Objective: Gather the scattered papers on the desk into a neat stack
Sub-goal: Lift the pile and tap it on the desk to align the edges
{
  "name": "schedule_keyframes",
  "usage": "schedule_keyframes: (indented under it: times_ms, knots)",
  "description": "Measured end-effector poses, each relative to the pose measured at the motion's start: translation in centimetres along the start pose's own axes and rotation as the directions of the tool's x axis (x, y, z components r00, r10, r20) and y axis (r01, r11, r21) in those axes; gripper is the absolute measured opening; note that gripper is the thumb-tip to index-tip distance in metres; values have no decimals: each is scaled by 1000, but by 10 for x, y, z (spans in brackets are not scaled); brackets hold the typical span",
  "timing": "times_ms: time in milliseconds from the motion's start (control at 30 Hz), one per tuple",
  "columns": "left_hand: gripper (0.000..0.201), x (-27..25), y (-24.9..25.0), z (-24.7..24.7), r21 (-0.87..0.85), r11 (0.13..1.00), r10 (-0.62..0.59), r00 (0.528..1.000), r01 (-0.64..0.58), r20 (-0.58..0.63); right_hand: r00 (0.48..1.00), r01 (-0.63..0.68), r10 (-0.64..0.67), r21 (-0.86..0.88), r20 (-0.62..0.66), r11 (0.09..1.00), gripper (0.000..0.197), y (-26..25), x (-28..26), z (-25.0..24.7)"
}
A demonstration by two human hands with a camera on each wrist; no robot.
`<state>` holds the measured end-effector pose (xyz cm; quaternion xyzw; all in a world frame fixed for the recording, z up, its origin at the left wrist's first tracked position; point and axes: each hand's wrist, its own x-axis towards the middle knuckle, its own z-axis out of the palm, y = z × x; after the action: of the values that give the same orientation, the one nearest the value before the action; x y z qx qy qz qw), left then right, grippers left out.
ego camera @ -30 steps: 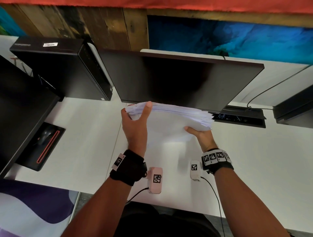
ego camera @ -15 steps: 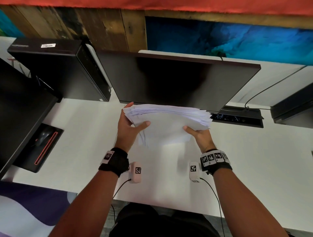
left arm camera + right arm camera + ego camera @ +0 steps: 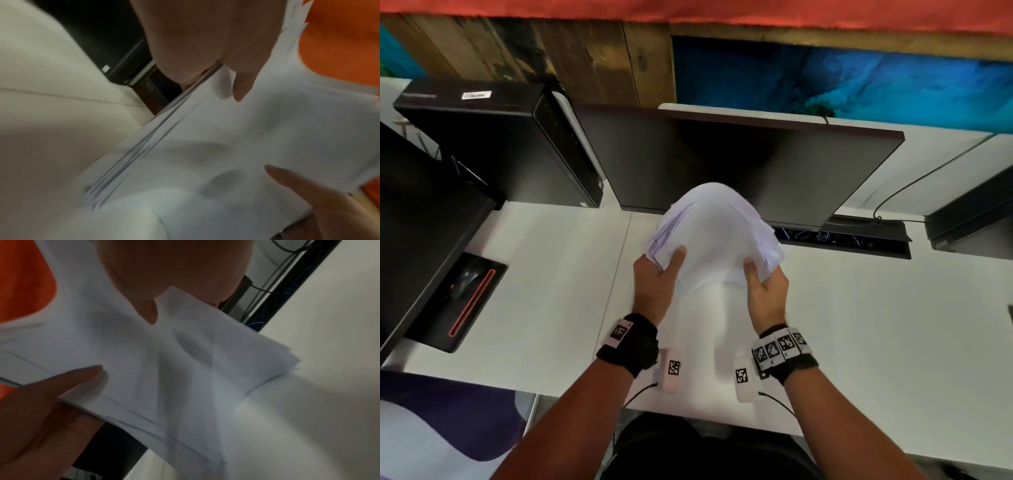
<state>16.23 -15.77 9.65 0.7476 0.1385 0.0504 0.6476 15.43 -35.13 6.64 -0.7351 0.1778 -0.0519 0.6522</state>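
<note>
A thick stack of white papers (image 3: 714, 233) is held above the white desk (image 3: 544, 281) in front of the monitor, bowed upward in the middle. My left hand (image 3: 659, 274) grips its left edge, thumb on top. My right hand (image 3: 765, 277) grips the right edge the same way. In the left wrist view the stack of papers (image 3: 236, 138) shows its fanned, uneven edges, with my left hand's thumb (image 3: 242, 84) on it. The right wrist view shows the papers (image 3: 174, 363) pinched between thumb and fingers, the sheet corners out of line.
A dark monitor (image 3: 739, 164) stands just behind the papers. A black computer tower (image 3: 510, 144) sits at the back left, a second screen (image 3: 421, 222) at the far left with a mouse (image 3: 465, 279) on a black pad. A cable tray (image 3: 859, 238) lies at the right.
Both hands have moved closer together on the stack, and the flat pile now arches upward in the middle. The stack has come nearer to me.
</note>
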Motion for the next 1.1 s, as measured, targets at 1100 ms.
schedule_keyframes:
  times_ms: [1100]
  knots:
    - [66, -11, 5, -16, -204, 970, -69, 951, 135, 302, 947, 119, -44, 217, -319, 969, 75, -69, -9, -4]
